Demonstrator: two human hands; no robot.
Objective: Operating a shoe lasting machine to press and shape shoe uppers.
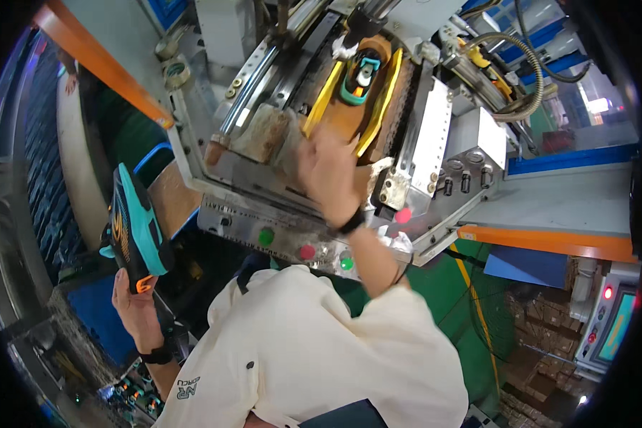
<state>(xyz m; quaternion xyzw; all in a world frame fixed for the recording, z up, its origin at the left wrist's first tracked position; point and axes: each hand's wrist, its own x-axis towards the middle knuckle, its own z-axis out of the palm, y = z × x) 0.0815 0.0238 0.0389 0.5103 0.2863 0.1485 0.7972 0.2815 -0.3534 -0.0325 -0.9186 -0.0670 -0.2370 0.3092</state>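
My left hand [134, 308], on the left, grips a black and teal sports shoe [137, 225] by its end with the orange tab. The shoe stands upright along its length, away from the machine. My right hand [329, 171] is over the front of the machine bed, blurred by motion, so its fingers cannot be read. Beyond it, a second shoe [352, 94] in teal and black sits in a brown holder [346, 118] between two yellow strips [324, 100]. Whether my right hand touches the holder cannot be told.
The machine's front panel carries green buttons [266, 236] and a red button [307, 252]. A steel rod [248, 89] and a worn block [262, 133] flank the bed. Orange frame edges [549, 243] stand at both sides. A lit control screen [618, 327] is at lower right.
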